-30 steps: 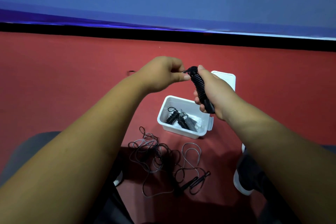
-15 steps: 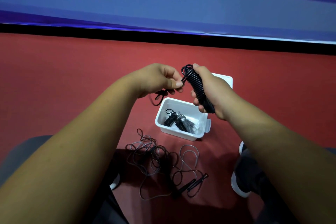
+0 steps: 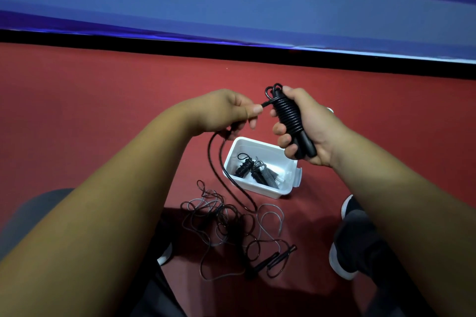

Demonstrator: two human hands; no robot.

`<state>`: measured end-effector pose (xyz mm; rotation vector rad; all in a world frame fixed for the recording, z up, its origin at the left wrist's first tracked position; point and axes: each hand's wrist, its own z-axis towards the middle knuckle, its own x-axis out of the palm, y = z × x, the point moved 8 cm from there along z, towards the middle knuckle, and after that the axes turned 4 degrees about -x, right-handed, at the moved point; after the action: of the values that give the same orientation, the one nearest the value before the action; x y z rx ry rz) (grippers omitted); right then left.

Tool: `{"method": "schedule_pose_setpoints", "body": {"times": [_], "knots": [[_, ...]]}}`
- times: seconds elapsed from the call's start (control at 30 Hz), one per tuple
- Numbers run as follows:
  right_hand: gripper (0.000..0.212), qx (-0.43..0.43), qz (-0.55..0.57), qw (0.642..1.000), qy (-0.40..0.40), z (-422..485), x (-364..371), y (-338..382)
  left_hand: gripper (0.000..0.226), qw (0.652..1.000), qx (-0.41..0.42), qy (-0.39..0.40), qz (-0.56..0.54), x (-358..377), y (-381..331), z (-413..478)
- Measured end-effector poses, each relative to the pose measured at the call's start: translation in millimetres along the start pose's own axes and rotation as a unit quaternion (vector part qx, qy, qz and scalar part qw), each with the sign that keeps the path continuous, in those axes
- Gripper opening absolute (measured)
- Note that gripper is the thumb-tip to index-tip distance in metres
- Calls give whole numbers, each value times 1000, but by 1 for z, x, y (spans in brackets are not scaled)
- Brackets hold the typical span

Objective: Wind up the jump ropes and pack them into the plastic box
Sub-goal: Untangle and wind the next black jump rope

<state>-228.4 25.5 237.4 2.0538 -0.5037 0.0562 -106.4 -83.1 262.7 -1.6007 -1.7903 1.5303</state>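
The left hand (image 3: 226, 110) pinches the black rope (image 3: 268, 103) between thumb and forefinger, and the rope's slack loop hangs toward the floor (image 3: 103, 100). To wind well, I judge it should hold the rope taut and lay each turn snug beside the last. The right hand (image 3: 309, 131) grips the wound bundle (image 3: 288, 116) above the plastic box (image 3: 257, 188) on the floor. The bundle's long axis stands steep, with the loops at the far end and the handle butts toward the person.
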Motion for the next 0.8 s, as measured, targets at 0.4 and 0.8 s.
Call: {"method": "schedule_pose_setpoints", "body": {"times": [0.4, 0.8], "knots": [[54, 56, 7, 986, 154, -12, 19, -10, 22, 989, 76, -10, 123, -13, -9, -6], [63, 134, -72, 939, 307, -31, 46, -43, 24, 982, 87, -42, 163, -2, -14, -3]]}}
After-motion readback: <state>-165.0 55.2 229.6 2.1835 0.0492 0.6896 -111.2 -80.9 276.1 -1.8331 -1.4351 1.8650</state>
